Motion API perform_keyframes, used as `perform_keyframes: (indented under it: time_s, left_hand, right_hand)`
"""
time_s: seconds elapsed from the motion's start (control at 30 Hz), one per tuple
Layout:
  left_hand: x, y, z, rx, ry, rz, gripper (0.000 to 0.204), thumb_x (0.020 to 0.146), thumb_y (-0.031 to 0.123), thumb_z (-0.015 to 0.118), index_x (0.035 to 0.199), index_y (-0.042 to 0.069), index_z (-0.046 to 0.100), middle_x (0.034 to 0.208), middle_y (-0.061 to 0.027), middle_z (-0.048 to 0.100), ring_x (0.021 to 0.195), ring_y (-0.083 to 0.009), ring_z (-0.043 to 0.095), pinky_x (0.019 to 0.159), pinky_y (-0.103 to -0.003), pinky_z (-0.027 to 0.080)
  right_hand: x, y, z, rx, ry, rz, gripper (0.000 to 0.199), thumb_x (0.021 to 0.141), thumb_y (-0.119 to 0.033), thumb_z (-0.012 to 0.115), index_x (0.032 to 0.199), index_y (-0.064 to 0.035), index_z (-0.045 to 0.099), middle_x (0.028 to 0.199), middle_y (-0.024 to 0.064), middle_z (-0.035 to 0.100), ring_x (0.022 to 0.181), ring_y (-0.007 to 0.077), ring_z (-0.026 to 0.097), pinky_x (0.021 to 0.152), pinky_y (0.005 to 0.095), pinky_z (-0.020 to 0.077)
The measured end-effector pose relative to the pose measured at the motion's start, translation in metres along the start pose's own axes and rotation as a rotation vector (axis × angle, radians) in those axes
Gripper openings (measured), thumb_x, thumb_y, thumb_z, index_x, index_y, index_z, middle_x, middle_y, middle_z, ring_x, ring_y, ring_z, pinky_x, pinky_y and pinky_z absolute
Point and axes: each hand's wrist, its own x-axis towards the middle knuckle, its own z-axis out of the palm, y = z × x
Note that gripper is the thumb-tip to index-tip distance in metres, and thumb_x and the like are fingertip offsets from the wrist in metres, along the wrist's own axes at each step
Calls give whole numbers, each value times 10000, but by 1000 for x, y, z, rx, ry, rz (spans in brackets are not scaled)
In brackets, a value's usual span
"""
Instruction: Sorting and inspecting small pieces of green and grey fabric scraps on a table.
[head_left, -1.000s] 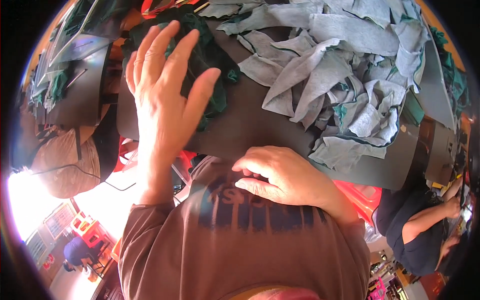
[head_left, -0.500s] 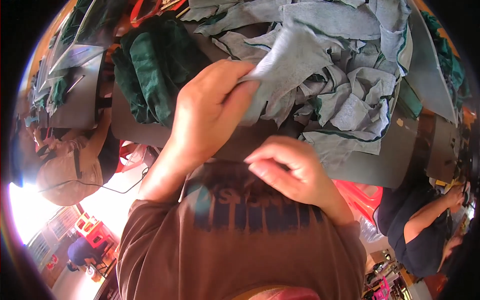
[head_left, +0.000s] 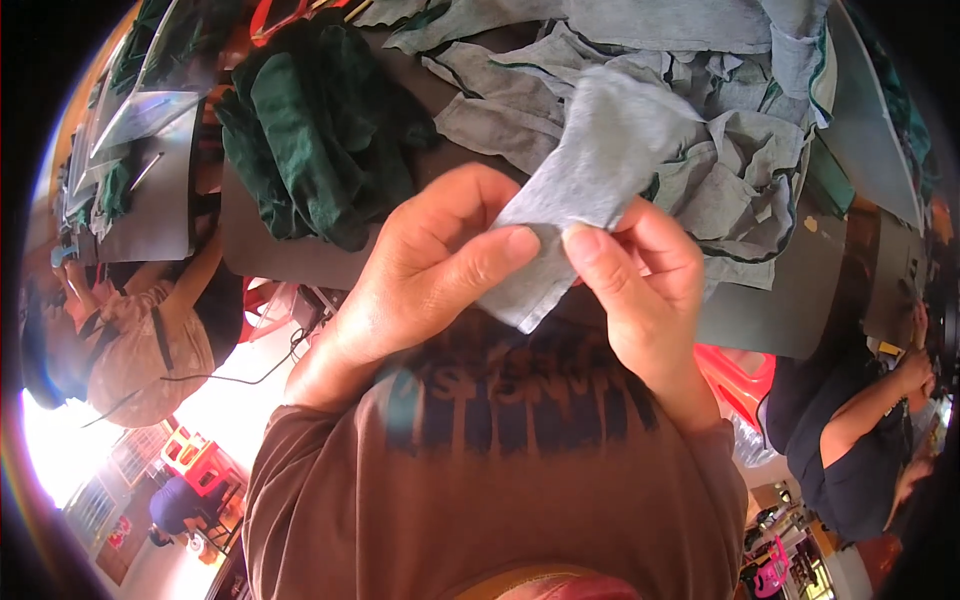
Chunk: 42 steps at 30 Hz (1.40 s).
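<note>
A light grey piece of fabric (head_left: 610, 140) is held up in front of my chest, its far end hanging over the pile. My left hand (head_left: 440, 250) pinches its left edge between thumb and fingers. On the other edge, my right hand (head_left: 645, 275) grips it the same way, thumb on top and close to the left thumb. The near corner of the fabric pokes out below both thumbs. Beyond my hands lies a heap of grey fabric pieces (head_left: 740, 170) with dark green edges. A bundle of dark green cloth (head_left: 310, 140) rests to the left of it.
The dark table (head_left: 770, 315) carries both piles. Another person (head_left: 150, 330) works at the left, and one in dark clothes (head_left: 840, 440) at the right. Red plastic stools (head_left: 740, 375) stand below the table edge. A thin black cable (head_left: 235, 378) hangs at the left.
My right hand has risen from near my chest and taken hold of the grey fabric beside my left hand. The fabric has shifted slightly nearer and now hangs steadier.
</note>
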Motion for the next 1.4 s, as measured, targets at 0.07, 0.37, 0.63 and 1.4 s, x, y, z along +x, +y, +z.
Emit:
perform_keyframes:
  time_s: [0.07,0.37,0.63,1.4]
  left_hand:
    - [0,-2,2,-31,44,90,267,869,100,591,1091,9,474,898,-10,540,814,-57,485,727,-201,406]
    - [7,-5,-2,522,123,692,314,722,93,714,972,-2,551,935,-124,562,822,-260,545,744,-336,442]
    - [4,-12,-4,180,-68,390,159,813,77,654,893,16,531,841,-31,536,769,-124,506,694,-247,411]
    - [6,-15,-11,208,21,456,194,821,96,634,968,5,545,913,-47,516,841,-134,493,753,-249,398]
  right_hand:
    - [1,-6,5,49,42,-10,68,859,-44,606,843,-20,544,812,-14,566,711,18,491,634,165,397]
    - [6,4,7,38,23,-72,212,794,-17,680,707,-59,491,734,-25,558,638,4,455,556,155,354]
    - [5,5,3,95,-59,43,172,849,-106,640,727,-62,527,685,-61,497,593,-2,370,516,157,280]
    - [3,6,1,-189,-82,-124,88,838,-37,615,792,-30,541,723,-42,502,643,17,416,585,166,346]
